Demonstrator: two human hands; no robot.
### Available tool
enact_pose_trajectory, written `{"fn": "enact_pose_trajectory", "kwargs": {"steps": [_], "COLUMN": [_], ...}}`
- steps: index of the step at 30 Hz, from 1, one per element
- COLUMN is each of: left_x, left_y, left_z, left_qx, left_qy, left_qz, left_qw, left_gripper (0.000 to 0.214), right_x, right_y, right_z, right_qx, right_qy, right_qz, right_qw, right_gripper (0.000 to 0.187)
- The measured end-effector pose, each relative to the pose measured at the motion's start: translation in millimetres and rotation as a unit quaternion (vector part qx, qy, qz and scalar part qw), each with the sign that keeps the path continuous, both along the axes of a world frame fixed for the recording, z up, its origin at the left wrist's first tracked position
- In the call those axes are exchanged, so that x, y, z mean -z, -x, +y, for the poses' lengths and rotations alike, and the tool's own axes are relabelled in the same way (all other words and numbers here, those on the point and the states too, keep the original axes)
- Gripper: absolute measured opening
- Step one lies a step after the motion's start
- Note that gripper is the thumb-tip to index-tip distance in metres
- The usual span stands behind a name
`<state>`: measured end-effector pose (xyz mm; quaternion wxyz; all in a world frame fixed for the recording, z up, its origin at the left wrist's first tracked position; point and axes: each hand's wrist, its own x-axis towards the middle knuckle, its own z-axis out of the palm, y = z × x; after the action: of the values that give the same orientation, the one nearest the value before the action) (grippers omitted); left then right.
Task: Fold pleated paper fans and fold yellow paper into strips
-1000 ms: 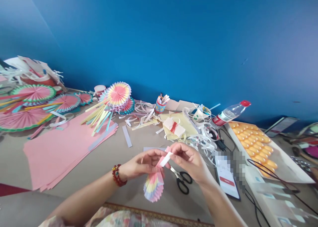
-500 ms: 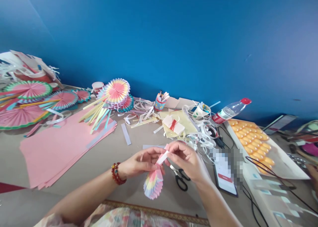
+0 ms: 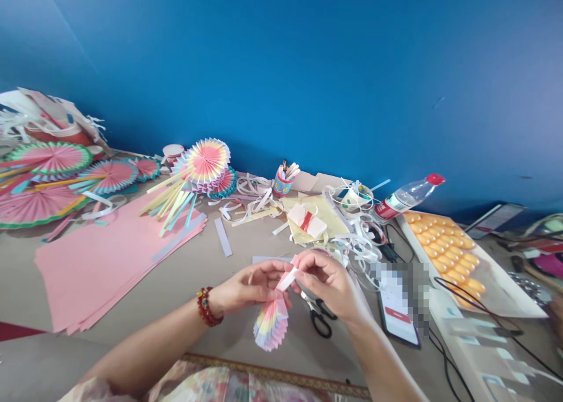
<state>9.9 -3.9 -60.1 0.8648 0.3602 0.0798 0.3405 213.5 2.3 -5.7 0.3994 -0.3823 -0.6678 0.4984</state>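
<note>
Paper, finely pleated in pink, yellow and lavender (image 3: pixel 271 327), hanging below the left fingers. Clamped on its narrow middle: thumb and fingers of the left hand (image 3: pixel 246 287). Pinched together near its upper end, on a white strip (image 3: pixel 287 280): thumb and forefinger of the right hand (image 3: pixel 328 281). Creasing apparently done, lower end partly fanned out; seemingly left to do, the upper end, narrow and unspread, and the white strip, probably not yet settled. By count: one pleated piece between both sets of fingers; one white strip on it; one pair of scissors (image 3: pixel 314 308) just below the right fingers; three lavender strips (image 3: pixel 223 237), all beyond the left fingers, one resting on pink sheets (image 3: pixel 103 261) too overlapped to count. Beyond and left of the left fingers, at least two round fans (image 3: pixel 209 160) stacked; farther left, four more fans (image 3: pixel 109 176) distinguishable. Straight beyond the fingers, one pencil cup (image 3: pixel 282 188); beyond and right of the right fingers, one bottle (image 3: pixel 407 196); nearer them, one phone (image 3: pixel 398 311).
</note>
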Motion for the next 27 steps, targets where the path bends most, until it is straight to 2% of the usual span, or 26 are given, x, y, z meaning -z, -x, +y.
{"fn": "enact_pose_trajectory", "kwargs": {"steps": [9, 20, 27], "left_x": [1.2, -0.5, 0.3], "left_y": [-0.6, -0.6, -0.3], "left_z": [-0.1, -0.7, -0.4], "left_qx": [0.000, -0.003, -0.001], "left_qy": [0.001, 0.002, -0.007], "left_qz": [0.000, 0.006, 0.011], "left_qw": [1.000, 1.000, 1.000], "left_gripper": [0.046, 0.047, 0.050], "right_x": [1.2, 1.2, -0.5], "right_y": [0.8, -1.5, -1.1], "right_z": [0.2, 0.4, -0.5], "right_qx": [0.016, 0.002, 0.018], "right_qy": [-0.031, -0.024, -0.031], "right_qz": [-0.026, -0.025, -0.031], "right_qw": [0.999, 0.999, 0.999], "right_gripper": [0.021, 0.019, 0.016]}}
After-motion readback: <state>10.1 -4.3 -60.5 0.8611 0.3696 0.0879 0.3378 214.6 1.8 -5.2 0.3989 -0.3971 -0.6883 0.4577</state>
